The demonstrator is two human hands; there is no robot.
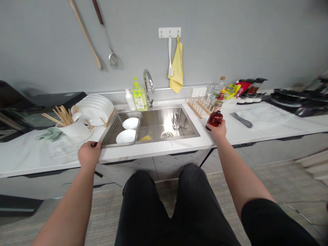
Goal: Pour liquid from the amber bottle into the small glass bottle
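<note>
My right hand [219,130] is wrapped round a dark red bottle [215,118], holding it over the counter right of the sink. The bottle leans slightly, its narrow neck pointing up. Left of the sink, my left hand [88,153] is closed at the counter's front edge, with a small dark cap-like piece [94,144] showing at its fingertips. Just beside that hand lies clear plastic wrap [64,150]. The steel sink [156,118] stands between my hands, a wire basket [115,127] with two white bowls [126,136] at its left end.
White plates [104,106] stand in a rack behind a white holder [74,131] of chopsticks. A yellow-green soap bottle [139,99] and the faucet [147,82] rise behind the sink. To the right are a wooden rack [196,108], a seasoning basket [230,101] and grey tongs [241,120].
</note>
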